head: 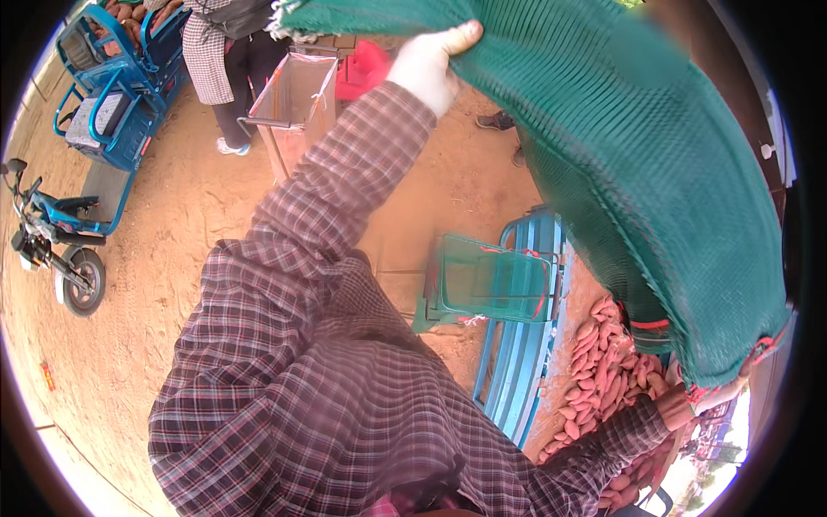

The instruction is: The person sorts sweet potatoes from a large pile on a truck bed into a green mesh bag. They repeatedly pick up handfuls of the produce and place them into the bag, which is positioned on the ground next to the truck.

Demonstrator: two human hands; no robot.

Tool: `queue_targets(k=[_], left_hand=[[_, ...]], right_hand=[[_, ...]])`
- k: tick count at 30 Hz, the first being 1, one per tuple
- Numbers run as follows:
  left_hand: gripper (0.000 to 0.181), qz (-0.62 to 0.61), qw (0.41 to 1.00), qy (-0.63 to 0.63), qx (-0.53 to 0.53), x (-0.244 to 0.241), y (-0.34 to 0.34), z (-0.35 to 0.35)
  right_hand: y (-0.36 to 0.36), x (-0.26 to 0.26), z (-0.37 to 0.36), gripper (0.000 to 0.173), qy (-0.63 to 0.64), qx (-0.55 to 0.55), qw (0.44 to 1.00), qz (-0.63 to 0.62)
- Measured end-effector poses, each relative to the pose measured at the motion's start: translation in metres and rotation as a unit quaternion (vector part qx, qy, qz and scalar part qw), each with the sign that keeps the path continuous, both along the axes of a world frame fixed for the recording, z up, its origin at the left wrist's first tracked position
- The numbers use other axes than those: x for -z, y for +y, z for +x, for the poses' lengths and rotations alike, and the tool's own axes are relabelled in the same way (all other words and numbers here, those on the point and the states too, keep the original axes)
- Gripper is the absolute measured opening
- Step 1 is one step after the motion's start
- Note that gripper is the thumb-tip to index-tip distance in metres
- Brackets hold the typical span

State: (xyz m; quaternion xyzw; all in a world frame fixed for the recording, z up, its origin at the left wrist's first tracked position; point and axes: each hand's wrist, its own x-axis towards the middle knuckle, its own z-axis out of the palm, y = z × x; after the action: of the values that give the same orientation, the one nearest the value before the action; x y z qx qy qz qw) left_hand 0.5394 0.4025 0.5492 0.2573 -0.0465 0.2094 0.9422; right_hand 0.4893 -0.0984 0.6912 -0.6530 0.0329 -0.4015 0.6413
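Observation:
A large green mesh sack [646,148] is stretched in an arc across the upper right of the view. My left hand [433,68], in a white glove with the thumb tip bare, grips its edge near the top. At the lower right, my right hand [714,394] holds the sack's other end by the red-trimmed hem, with the fingers partly hidden by the mesh. Below the sack lies a heap of sweet potatoes [597,375] in a blue metal cart bed [517,362]. Another green mesh sack [494,281] hangs open on a metal frame beside the bed.
A pale mesh sack [294,84] hangs on a second frame, with a red plastic item [362,71] behind it. A person [219,64] stands beside it. To the left is a blue cargo tricycle [123,129] loaded with sweet potatoes. Another person's shoe [495,121] shows on the dirt ground.

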Motion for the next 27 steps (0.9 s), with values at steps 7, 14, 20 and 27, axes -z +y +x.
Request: queue_targets(k=[7,14,20,27], left_hand=[[0.03,-0.092,0.943,0.246,0.205,0.121,0.019,0.143],[0.026,-0.088,0.886,0.415,0.188,0.268,0.049,0.342],[0.025,-0.027,0.888,0.444,0.118,0.258,0.172,0.503],[0.033,0.199,0.911,0.346,-0.1,0.208,0.375,0.55]], right_hand=[[0.001,0.122,0.105,0.059,0.064,0.061,0.991,0.1],[0.105,0.174,0.259,0.054,0.175,-0.186,0.951,0.174],[0.192,0.246,0.423,0.056,0.19,-0.238,0.935,0.182],[0.334,0.347,0.535,0.055,0.239,-0.369,0.844,0.309]])
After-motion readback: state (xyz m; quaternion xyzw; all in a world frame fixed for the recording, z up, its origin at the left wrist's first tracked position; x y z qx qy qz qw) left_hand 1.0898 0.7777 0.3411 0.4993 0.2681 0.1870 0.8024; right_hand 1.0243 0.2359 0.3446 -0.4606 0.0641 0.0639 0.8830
